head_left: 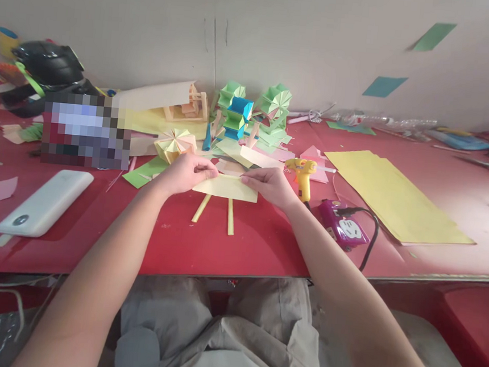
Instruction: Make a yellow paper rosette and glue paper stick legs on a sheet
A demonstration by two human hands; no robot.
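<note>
A pale yellow paper strip (pixel 227 188) is stretched between my two hands, just above the red table. My left hand (pixel 190 173) pinches its upper left edge between thumb and fingers. At the upper right edge, my right hand (pixel 270 184) grips it the same way. Below the paper, two thin yellow strips (pixel 230 219) lie on the table, spread apart toward me. A folded cream paper wheel (pixel 176 143) sits just beyond my left hand. To the right of my right hand stands a yellow hot glue gun (pixel 302 174).
Folded green paper wheels (pixel 276 99) and a blue-green one (pixel 237 117) stand at the back among paper scraps. Yellow sheets (pixel 391 193) and a purple power socket (pixel 343 223) lie right. A white power bank (pixel 48 203) with a cable lies left. The table edge (pixel 228 274) is near my lap.
</note>
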